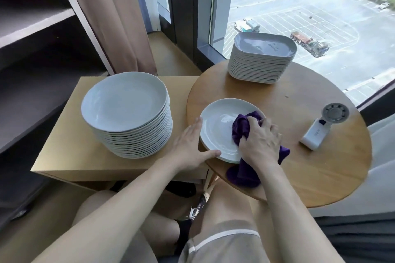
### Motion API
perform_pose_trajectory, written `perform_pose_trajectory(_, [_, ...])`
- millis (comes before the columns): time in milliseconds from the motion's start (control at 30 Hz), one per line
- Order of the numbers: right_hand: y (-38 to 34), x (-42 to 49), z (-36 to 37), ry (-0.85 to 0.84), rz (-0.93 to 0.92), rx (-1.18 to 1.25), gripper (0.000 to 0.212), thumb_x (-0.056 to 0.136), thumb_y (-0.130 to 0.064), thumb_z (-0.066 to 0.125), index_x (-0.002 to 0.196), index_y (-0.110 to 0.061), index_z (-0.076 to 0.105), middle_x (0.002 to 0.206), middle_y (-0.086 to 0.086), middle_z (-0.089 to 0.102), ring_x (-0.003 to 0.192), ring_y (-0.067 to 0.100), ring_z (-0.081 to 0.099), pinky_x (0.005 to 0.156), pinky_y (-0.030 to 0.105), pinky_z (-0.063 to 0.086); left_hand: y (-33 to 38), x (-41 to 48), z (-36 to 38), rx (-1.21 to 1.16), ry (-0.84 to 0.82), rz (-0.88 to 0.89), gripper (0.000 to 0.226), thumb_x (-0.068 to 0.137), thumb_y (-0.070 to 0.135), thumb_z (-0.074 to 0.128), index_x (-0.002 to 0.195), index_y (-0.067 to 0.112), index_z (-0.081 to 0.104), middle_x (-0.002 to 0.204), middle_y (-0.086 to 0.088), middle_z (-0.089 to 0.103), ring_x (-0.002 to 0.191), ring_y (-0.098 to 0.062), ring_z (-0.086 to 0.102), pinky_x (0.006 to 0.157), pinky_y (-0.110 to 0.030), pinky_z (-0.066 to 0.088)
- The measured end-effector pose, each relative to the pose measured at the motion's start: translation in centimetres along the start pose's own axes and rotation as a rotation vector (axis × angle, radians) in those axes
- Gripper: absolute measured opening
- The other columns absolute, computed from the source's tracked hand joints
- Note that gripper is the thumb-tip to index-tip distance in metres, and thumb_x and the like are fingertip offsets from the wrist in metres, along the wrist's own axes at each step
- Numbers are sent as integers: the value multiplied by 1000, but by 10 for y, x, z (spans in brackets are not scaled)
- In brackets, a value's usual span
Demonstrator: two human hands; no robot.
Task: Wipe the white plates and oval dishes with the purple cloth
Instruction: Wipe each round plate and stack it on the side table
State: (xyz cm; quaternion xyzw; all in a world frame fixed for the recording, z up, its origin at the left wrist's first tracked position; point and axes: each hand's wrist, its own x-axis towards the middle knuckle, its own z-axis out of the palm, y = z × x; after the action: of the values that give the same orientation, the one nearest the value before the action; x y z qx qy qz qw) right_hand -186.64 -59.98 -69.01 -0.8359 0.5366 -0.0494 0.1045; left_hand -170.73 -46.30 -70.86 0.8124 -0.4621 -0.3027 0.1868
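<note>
Knees [226, 205] below | right hand [259, 139] grips purple cloth [242, 128] on white plate [218, 128]; left hand [190, 145] flat against rim | wipe outward; keep plate braced

My right hand [260, 141] is covering the middle of the purple cloth [241, 128] and the near rim of the round white plate [215, 121]; lettering on the white handheld fan [316, 133] is showing too small to read.

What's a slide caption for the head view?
Right hand wipes a white plate with the purple cloth while left hand steadies its rim.
</note>
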Motion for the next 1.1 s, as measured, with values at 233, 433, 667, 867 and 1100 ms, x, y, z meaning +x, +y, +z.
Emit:
perform_pose_trajectory(233, [-5, 21, -1, -21, -85, -80, 39, 94, -14, 50, 131, -23, 52, 142, 13, 40, 124, 38, 38, 107, 48, 32, -4, -3, 5, -228, 68, -26, 118, 67, 76, 77, 153, 60, -3, 165, 14, 32, 148, -22, 37, 115, -44, 36])
perform_pose_trajectory(433, [-32, 37, 3, -46, -142, -7, 45, 94, -17, 51, 137, -29, 52, 149, 8, 38, 134, 37, 35, 111, 53, 31, -4, -2, 8, -328, 40, -24, 121, 68, 69, 80, 155, 58, -3, 167, 14, 27, 152, -19, 31, 121, -49, 32])
perform_pose_trajectory(667, [-59, 30, 12, -97, -344, -57, 43, 94, -23, 51, 136, -33, 53, 133, 1, 45, 123, 29, 40, 101, 46, 35, -4, -4, 8, -349, 46, -38, 123, 70, 67, 82, 158, 56, -4, 166, 13, 31, 150, -16, 33, 120, -42, 34])
perform_pose_trajectory(867, [-44, 9, -1, -308, -434, 34, 61, 89, -30, 56, 148, -41, 44, 129, -4, 44, 126, 24, 37, 106, 46, 35, 5, -8, 0, -261, 38, -56, 122, 67, 73, 76, 158, 53, -2, 163, 13, 36, 146, -19, 41, 115, -42, 40])
perform_pose_trajectory(1100, [-25, -5, -19, -421, -390, -12, 57, 90, -39, 51, 147, -41, 43, 120, -4, 41, 126, 25, 41, 91, 42, 44, 20, -7, -15, -96, 21, -120, 128, 67, 71, 80, 163, 40, 2, 160, 3, 42, 145, -26, 43, 117, -46, 36])
